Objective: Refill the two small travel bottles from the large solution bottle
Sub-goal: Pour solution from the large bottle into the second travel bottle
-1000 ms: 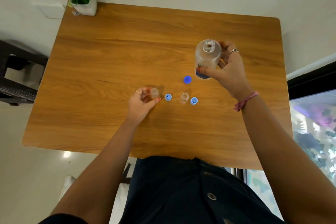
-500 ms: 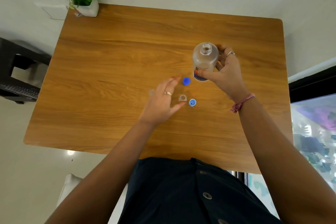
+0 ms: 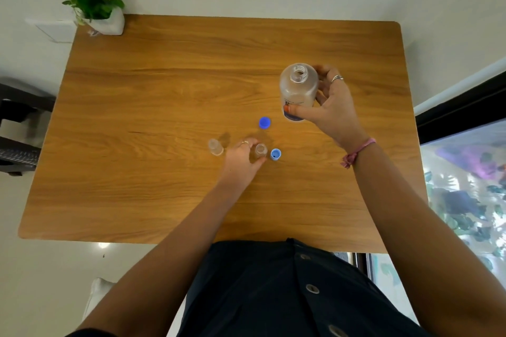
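The large solution bottle (image 3: 298, 90) is clear, uncapped and upright, held above the wooden table (image 3: 164, 90) in my right hand (image 3: 331, 107). My left hand (image 3: 241, 157) grips one small clear travel bottle (image 3: 260, 150) that stands on the table with its mouth uncovered. The other small travel bottle (image 3: 215, 146) stands free just left of that hand. A dark blue cap (image 3: 264, 122) lies beyond the hand. A light blue cap (image 3: 275, 154) lies right of the gripped bottle. The second light blue cap is hidden.
A white vase of white flowers (image 3: 90, 0) stands at the table's far left corner. A dark chair (image 3: 16, 128) is off the left edge. A glass pane (image 3: 465, 186) runs along the right side.
My left hand let go of the left small bottle, crossed to the right and now grips the other small bottle. The large bottle stays raised in my right hand.
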A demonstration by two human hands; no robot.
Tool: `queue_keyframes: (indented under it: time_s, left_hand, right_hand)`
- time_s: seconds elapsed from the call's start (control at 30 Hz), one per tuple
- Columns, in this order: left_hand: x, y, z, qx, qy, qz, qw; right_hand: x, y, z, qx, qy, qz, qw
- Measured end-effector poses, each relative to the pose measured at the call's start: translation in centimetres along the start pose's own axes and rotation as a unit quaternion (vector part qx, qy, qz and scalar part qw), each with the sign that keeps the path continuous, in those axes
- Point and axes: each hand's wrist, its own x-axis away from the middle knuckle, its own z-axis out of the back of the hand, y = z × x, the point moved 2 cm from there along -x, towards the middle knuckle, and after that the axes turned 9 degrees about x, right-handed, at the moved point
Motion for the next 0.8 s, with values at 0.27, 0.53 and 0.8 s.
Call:
queue_keyframes:
  time_s: [0.27, 0.53, 0.8]
  left_hand:
    - [-0.3, 3.4, 3.0, 0.238, 0.03, -0.009, 0.971]
    - [-0.7, 10.9, 11.0, 0.388, 0.049, -0.082, 0.917]
    - [-2.0, 15.7, 18.8, 0.394, 0.092, -0.155, 0.901]
  right_hand:
    - [-0.3, -1.8, 1.3, 0.016, 0.036, 0.009, 0.999]
    - [-1.3, -8.1, 2.8, 0.044, 0.054, 0.065, 0.995]
    - [-2.3, -15.5, 3.2, 0.062, 0.072, 0.135, 0.986]
